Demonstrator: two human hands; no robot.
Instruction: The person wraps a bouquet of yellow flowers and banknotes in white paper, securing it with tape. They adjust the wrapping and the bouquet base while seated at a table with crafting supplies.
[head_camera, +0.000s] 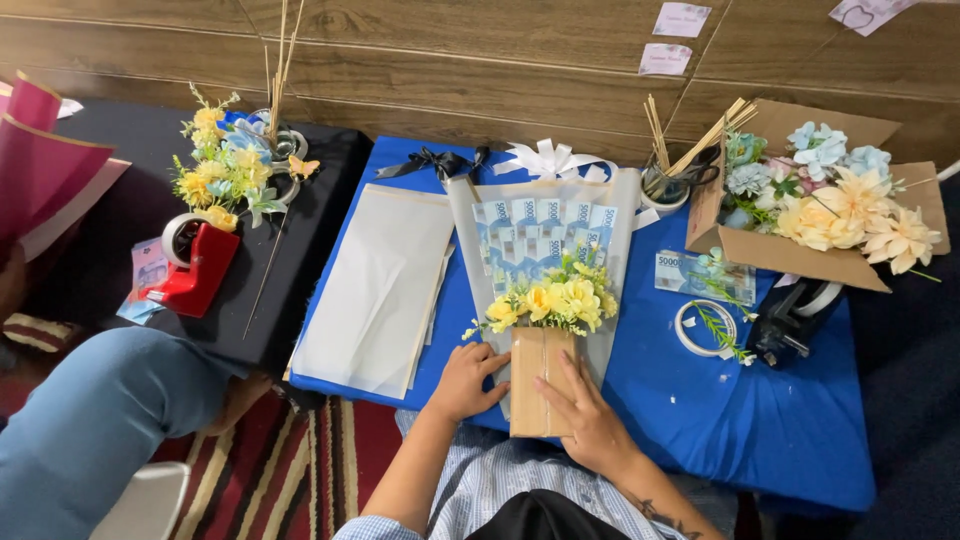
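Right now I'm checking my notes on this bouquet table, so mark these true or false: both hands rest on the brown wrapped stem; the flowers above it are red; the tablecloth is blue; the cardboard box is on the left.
1. Both hands, left hand and right hand, rest on the brown wrapped stem: true.
2. The flowers are red: false, yellow.
3. The tablecloth is blue: true.
4. The cardboard box is on the left: false, it is on the right.

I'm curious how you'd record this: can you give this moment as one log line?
left hand: resting beside bouquet handle | right hand: flat on handle | bouquet: yellow flowers, folded banknotes | surface: blue table
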